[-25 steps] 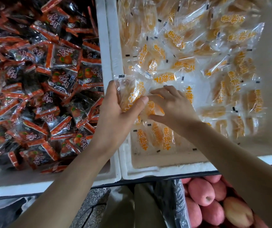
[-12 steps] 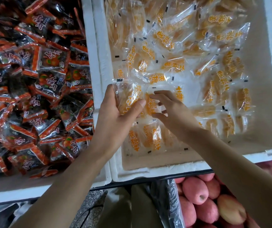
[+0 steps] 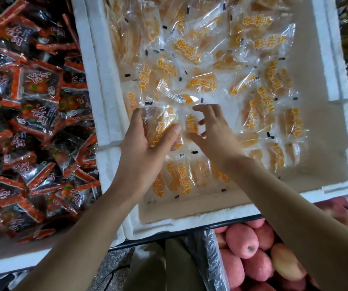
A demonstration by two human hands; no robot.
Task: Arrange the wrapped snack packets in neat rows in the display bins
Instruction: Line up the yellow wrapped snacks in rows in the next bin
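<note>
— Grip first: your left hand (image 3: 145, 148) clasps a small stack (image 3: 160, 131) of yellow packets, thumb across the front and fingers behind, over the near left part of the white foam bin (image 3: 332, 59).

— Your right hand (image 3: 213, 133) hangs just right of that stack, fingers spread and loose, gripping nothing. Thumb and forefinger bracket one loose packet (image 3: 192, 124); whether they touch it, I cannot tell.

— Expect that one to be light and slippery. The film is clear and glossy, it crinkles, and the piece inside looks soft enough to flex.

— So pinch it by the body, where the orange print sits, not by the crimped end. Held by the seal, it would likely swing and twist.

— You have a short row (image 3: 181, 177) lying flat along the near wall. Toward the far and right sides the other packets lie jumbled and overlapping.

— I'd judge the job early, then. Square the stack in your left hand, because glossy wrappers slide on each other and a slack thumb could fan them out.

— The left bin (image 3: 11, 263) holds red-and-black packets (image 3: 32, 91) in a heap, with neither hand on them.

— Apples (image 3: 250, 246) sit below the near edge, well apart from your work.
</note>
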